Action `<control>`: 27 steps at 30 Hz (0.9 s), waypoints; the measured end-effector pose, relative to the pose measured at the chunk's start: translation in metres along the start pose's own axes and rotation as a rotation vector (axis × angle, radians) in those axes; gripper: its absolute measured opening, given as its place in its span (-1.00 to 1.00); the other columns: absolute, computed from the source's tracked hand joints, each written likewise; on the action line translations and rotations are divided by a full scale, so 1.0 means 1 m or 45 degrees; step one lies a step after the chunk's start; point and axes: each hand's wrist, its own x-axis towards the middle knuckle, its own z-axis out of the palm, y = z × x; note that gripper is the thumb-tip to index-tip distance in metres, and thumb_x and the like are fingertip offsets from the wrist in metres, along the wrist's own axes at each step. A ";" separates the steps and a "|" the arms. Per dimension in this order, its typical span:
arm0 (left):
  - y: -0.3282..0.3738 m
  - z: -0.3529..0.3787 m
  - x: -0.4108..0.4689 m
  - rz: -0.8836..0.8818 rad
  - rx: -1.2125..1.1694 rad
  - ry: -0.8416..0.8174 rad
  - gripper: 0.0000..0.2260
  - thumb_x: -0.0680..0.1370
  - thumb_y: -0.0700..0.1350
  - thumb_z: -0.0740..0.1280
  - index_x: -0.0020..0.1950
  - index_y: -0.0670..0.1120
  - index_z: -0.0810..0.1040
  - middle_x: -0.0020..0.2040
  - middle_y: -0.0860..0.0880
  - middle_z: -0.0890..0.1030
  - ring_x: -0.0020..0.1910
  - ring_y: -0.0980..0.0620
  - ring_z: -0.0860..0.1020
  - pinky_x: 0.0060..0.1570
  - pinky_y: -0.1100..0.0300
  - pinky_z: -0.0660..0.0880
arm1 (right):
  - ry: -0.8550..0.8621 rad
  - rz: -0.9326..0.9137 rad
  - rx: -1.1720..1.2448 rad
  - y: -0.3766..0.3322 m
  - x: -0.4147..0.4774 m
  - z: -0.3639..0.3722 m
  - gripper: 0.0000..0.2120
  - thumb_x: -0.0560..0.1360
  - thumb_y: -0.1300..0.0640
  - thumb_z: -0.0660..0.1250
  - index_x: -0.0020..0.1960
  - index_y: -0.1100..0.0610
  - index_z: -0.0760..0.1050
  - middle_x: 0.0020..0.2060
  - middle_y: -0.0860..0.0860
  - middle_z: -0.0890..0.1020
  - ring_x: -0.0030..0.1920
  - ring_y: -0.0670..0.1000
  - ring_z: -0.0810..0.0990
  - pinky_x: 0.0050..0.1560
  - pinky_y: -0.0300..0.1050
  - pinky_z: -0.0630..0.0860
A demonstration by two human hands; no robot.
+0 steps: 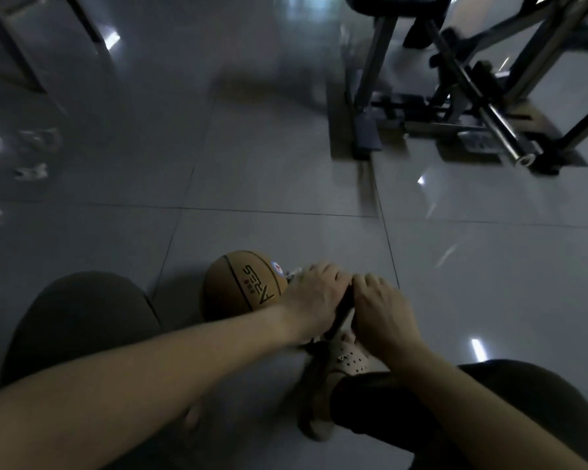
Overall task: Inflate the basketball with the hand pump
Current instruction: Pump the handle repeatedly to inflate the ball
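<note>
An orange-brown basketball [241,286] with dark lettering lies on the grey tiled floor in front of me. Just right of it stands a black hand pump [343,313], mostly hidden by my hands. My left hand [314,295] grips the left half of the pump's handle, fingers curled over it. My right hand [381,310] grips the right half the same way. The pump's body runs down between my hands toward a beige shoe [348,359]. The hose and needle are hidden.
A metal exercise machine [472,96] stands on the floor at the back right. My dark-trousered knees [78,320] flank the ball and pump. Small pale objects [31,171] lie at the far left. A frame leg [14,45] stands at the back left.
</note>
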 end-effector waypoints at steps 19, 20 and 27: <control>-0.007 0.104 -0.009 -0.084 0.207 0.070 -0.90 0.50 -0.12 0.25 -0.02 -0.06 0.37 -0.12 -0.09 0.44 -0.16 -0.07 0.39 -0.23 0.04 0.35 | 0.007 0.181 -0.007 -0.004 0.002 0.094 -1.00 0.44 0.16 0.21 -0.15 0.08 0.38 -0.26 0.08 0.44 -0.31 0.09 0.41 -0.37 -0.01 0.43; -0.009 0.113 -0.010 -0.103 0.196 0.047 -0.90 0.50 -0.12 0.24 -0.01 -0.06 0.37 -0.12 -0.09 0.45 -0.16 -0.07 0.39 -0.23 0.04 0.36 | -0.043 0.190 -0.009 -0.004 0.004 0.101 -0.96 0.44 0.16 0.24 -0.14 0.08 0.38 -0.26 0.08 0.44 -0.31 0.09 0.41 -0.36 -0.01 0.43; -0.022 0.126 -0.001 -0.150 0.142 -0.041 -0.83 0.44 -0.13 0.24 0.00 -0.05 0.34 -0.11 -0.09 0.47 -0.16 -0.09 0.44 -0.24 0.02 0.44 | -0.234 0.145 -0.003 0.000 0.025 0.117 -0.93 0.57 0.10 0.18 0.04 0.07 0.35 -0.06 0.07 0.44 -0.10 0.08 0.43 -0.10 -0.02 0.47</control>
